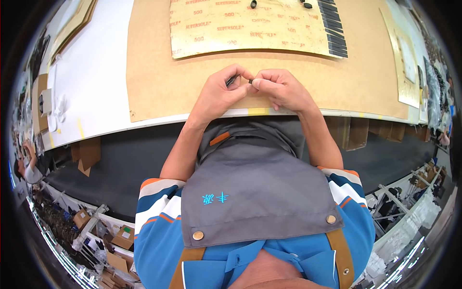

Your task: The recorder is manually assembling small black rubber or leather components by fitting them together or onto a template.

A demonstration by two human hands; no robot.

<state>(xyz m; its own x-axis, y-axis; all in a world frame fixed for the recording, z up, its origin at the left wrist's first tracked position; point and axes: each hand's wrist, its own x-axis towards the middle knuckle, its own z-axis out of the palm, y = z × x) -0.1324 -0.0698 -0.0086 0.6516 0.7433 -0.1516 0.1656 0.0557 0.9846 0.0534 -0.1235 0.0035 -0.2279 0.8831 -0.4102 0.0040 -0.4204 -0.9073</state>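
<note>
Hands meet just inside the near edge of the bench (96, 72), over a brown board (159, 72) that covers most of its middle. The left hand (219, 94) has its fingers curled and pinched on a small dark piece (233, 80); the right hand (284, 89) pinches the tip of the same piece between thumb and forefinger, so the fingertips of both hands nearly touch. Beyond them, toward the far edge, lies a tan printed sheet (240, 29) with a row of black strips (334, 29) along its right side and two small dark bits (253, 4) near its far edge. Bare board lies open between the hands and the sheet, and to the left of them. White bench surface runs toward the left edge.
</note>
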